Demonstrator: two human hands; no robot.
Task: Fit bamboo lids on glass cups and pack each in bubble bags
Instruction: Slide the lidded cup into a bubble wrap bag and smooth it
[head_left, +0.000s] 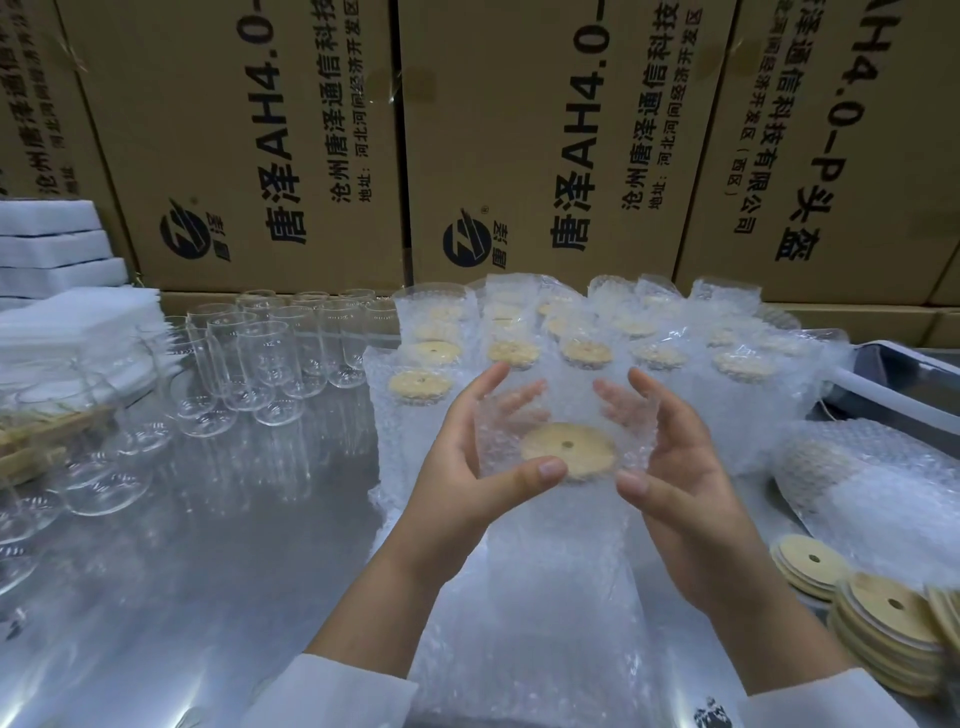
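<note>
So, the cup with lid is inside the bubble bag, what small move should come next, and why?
Probably set it upright beside the packed cups behind. The left hand and right hand grip the bagged cup, its bamboo lid already on, so only placing seems to remain.

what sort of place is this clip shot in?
Likely a warehouse packing bench: stacked printed cartons behind, rows of bagged lidded cups, bare glass cups and loose bamboo lids on a metal table.
</note>
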